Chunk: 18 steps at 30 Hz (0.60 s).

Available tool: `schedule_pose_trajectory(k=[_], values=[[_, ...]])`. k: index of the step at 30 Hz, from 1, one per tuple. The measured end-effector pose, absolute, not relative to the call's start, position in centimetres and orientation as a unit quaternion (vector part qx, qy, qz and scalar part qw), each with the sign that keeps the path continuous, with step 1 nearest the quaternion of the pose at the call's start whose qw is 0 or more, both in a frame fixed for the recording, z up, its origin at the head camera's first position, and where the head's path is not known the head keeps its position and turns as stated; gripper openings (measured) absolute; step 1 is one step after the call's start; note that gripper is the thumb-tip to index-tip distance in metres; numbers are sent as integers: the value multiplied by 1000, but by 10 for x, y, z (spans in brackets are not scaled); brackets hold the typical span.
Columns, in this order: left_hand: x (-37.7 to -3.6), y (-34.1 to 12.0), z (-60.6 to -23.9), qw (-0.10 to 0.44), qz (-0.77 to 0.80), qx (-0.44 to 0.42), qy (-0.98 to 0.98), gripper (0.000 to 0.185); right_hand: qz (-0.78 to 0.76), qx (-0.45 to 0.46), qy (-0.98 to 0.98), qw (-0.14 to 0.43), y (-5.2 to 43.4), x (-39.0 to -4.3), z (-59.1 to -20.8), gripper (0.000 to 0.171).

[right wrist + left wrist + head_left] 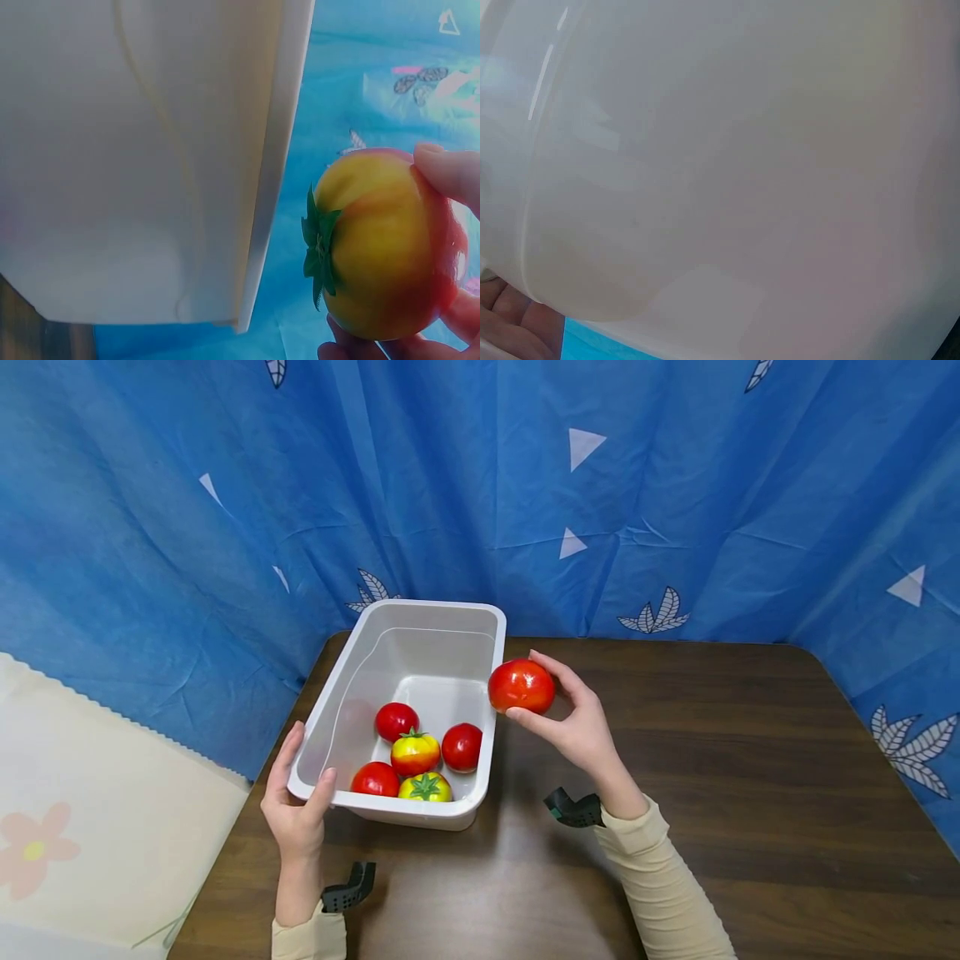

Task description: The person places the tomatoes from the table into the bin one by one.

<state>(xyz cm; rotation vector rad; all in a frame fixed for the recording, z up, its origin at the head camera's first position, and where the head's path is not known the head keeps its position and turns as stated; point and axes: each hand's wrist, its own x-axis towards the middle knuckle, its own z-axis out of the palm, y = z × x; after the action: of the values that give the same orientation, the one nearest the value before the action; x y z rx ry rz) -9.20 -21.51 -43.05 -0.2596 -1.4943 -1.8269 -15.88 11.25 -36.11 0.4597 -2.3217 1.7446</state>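
Glossy round tomato in right hand, beside smooth plastic tub.

Two bare hands, left hand, right hand. Cream long sleeves ribbed at cuffs. Black plastic camera mount at each wrist, lower frame.

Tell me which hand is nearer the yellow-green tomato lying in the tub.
Left. The left hand grips the tub at its near-left corner, close to the yellow-green tomato. The right hand holds a tomato beyond the tub's right rim.
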Motion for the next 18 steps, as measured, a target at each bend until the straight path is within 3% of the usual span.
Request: schedule_pose_trajectory(k=[18], values=[[-93, -217, -431, 373, -715, -111, -581, 58, 587, 195, -783, 66, 88, -145, -363, 69]])
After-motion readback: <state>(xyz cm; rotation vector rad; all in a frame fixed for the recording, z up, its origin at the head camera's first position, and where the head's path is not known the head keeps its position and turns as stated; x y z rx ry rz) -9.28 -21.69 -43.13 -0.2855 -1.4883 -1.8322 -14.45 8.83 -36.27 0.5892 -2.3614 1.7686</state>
